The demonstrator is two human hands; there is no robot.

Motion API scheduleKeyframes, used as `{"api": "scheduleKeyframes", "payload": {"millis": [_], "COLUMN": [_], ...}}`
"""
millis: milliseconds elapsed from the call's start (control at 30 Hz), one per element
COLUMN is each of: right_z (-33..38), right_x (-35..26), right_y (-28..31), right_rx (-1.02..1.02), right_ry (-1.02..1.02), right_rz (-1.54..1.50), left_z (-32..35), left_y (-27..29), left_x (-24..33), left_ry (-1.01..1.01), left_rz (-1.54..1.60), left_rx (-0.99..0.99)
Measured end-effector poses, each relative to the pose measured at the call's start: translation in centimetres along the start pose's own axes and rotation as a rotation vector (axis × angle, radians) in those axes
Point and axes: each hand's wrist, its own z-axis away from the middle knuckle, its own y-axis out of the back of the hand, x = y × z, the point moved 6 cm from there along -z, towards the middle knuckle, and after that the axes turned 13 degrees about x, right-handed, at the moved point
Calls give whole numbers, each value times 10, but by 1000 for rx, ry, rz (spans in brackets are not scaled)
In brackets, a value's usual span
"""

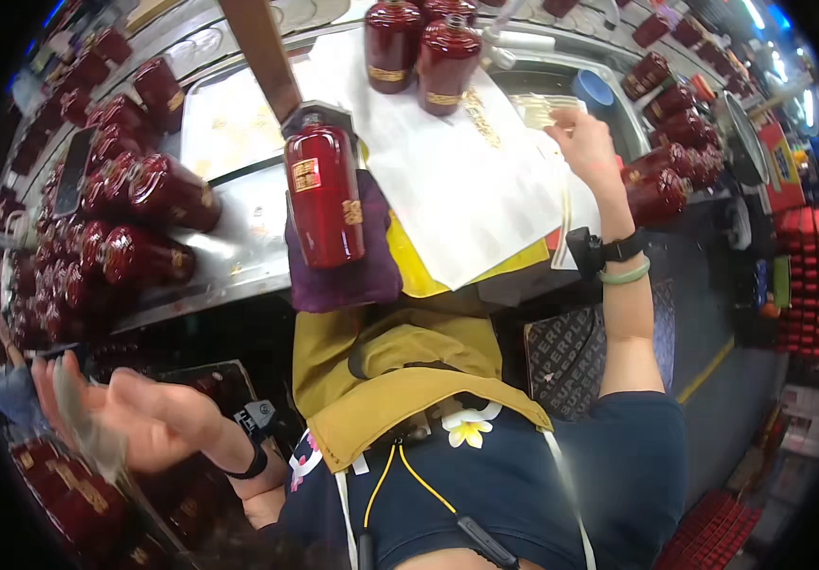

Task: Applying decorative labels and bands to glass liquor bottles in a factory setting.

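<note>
A glossy dark red bottle (319,214) with gold decals lies on a folded purple cloth (385,256) in front of me, its neck at a dark holder (345,119). At the far right of the white sheet, my right hand (585,147) has its fingers curled over a small stack of pale strips (537,106); whether one is pinched between them is hidden. My left hand (143,418) is raised at the lower left, away from the bottle and smeared by motion. A greyish-green band lies across its fingers, too blurred to name.
A white paper sheet (485,199) covers a yellow cloth (419,271). Several red bottles (167,190) crowd the left, with more bottles (447,66) at the sheet's far end and on the right. A blue cup (593,87) sits in a metal basin. A brown post (259,47) rises behind the holder.
</note>
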Motion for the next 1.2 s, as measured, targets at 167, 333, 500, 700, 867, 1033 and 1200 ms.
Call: {"api": "scheduleKeyframes", "payload": {"millis": [167,333,500,700,867,1033,1200], "right_z": [16,9,2,0,0,-23,-84], "right_x": [56,96,87,92,93,90,81], "right_y": [-2,-9,-28,-38,-28,10,8], "right_rx": [-67,-105,-213,-241,-244,-70,205], "right_ry": [-129,-240,-178,-203,-175,-324,-70], "right_rz": [291,237,42,163,76,-126,-93], "left_z": [22,40,59,68,76,86,92], "left_y": [-55,-76,-84,-90,-91,-91,-93], "left_x": [20,24,17,20,21,20,22], "left_ry": [212,373,587,637,642,731,726], "left_rz": [187,305,385,441,438,434,426], "left_rx": [-149,-239,-231,-255,-316,-334,-401]}}
